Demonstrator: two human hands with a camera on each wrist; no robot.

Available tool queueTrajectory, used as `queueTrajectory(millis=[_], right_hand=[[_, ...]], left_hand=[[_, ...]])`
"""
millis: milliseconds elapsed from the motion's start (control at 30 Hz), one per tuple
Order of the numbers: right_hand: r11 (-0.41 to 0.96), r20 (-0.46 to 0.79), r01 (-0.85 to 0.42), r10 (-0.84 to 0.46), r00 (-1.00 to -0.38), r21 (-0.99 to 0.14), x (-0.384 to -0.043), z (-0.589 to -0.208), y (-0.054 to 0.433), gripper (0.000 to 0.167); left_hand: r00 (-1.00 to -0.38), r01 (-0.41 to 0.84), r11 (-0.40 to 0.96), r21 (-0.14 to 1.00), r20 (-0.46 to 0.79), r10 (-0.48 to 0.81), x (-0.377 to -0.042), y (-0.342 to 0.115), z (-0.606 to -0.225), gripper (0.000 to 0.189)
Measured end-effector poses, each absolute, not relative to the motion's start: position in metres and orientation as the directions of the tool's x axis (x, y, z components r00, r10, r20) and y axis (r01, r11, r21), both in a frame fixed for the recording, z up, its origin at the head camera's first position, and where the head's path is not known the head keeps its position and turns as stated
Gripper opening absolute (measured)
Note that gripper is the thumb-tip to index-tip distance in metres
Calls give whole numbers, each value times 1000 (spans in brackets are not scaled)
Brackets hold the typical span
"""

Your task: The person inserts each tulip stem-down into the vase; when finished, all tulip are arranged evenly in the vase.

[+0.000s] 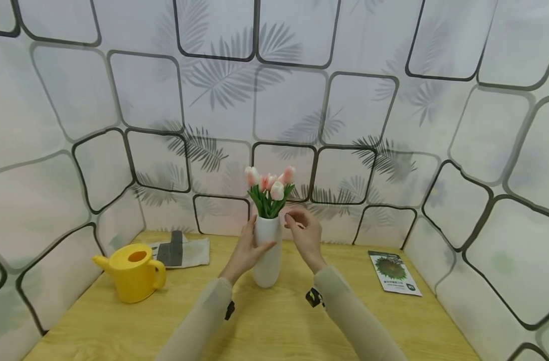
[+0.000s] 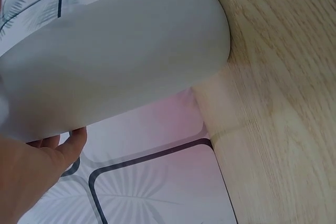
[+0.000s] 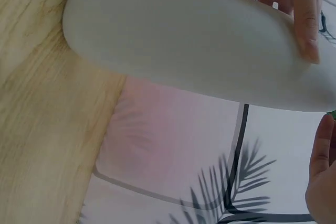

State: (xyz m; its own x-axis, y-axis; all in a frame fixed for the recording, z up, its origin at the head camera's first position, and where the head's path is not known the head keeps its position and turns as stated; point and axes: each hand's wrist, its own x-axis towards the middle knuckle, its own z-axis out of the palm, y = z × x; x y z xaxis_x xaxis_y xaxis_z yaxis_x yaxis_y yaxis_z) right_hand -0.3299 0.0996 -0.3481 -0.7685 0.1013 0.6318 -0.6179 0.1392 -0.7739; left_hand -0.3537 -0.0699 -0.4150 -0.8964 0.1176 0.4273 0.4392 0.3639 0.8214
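A tall white vase (image 1: 267, 258) stands upright on the wooden table, holding several pink-and-white tulips (image 1: 274, 183) with green leaves. My left hand (image 1: 248, 250) grips its upper part, thumb across the front and fingers round the side. In the left wrist view, fingers of that left hand (image 2: 39, 169) reach along the vase's lower outline (image 2: 115, 61). My right hand (image 1: 305, 234) is raised just right of the vase's mouth, fingers loosely bent, with nothing visible in them. The right wrist view shows only part of this right hand (image 3: 321, 174) near a bit of green.
A yellow watering can (image 1: 136, 281) stands on the left of the table (image 1: 274, 331). Behind it lies a folded grey-and-white cloth (image 1: 184, 250). On the right is a seed packet (image 1: 393, 273) with a sunflower picture. Patterned walls (image 1: 292, 110) enclose the table's back and sides.
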Motion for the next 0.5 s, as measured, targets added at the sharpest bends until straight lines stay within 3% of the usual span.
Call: queueTrajectory(millis=[133, 267, 500], right_hand=[[68, 524, -521, 66, -849, -851, -337, -369, 117, 20], [113, 411, -407, 11, -912, -906, -344, -395, 137, 22], [397, 254, -273, -100, -962, -876, -341, -422, 161, 38]], left_hand=[[-896, 440, 362, 821, 427, 121, -353, -68, -416, 96], [-905, 425, 338, 840, 396, 154, -352, -69, -417, 96], [-893, 445, 398, 802, 363, 268, -341, -85, -429, 99]])
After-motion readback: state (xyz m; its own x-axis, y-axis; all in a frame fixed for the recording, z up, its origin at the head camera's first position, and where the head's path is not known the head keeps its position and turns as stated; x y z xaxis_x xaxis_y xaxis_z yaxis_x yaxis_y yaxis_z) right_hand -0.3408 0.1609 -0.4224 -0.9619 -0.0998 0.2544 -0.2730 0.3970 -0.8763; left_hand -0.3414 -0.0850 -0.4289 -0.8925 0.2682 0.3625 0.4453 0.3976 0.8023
